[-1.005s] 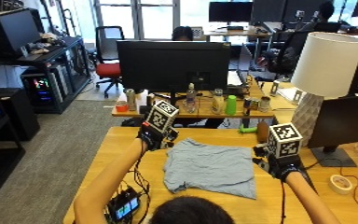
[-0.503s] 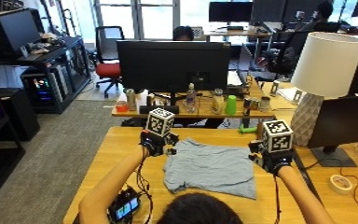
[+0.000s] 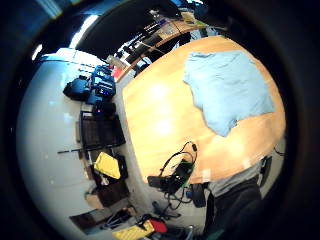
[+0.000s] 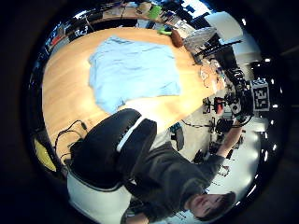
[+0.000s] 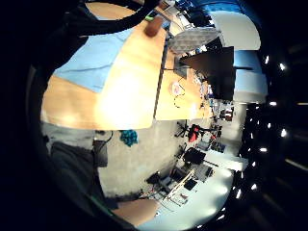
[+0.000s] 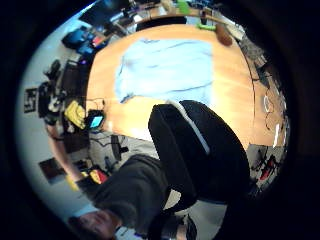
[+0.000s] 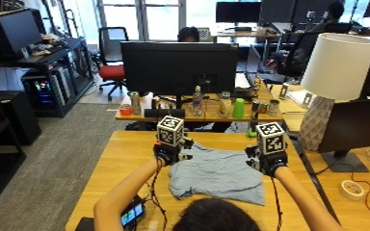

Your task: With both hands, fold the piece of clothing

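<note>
Shirt [image 7: 218,173] flat on table [image 7: 114,159], long axis running near edge to far edge, far corners lying just under both hands. Left hand [image 7: 170,152] at far-left corner, right hand [image 7: 266,162] at far-right edge, roughly equally near. Fingers: cannot tell whether apart or pinching cloth.

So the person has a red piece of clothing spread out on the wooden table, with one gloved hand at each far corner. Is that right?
Not quite: the piece of clothing is light blue, not red, as the outside view shows. The rest stands: it lies spread on the wooden table, with the left hand and the right hand at its far corners.
</note>
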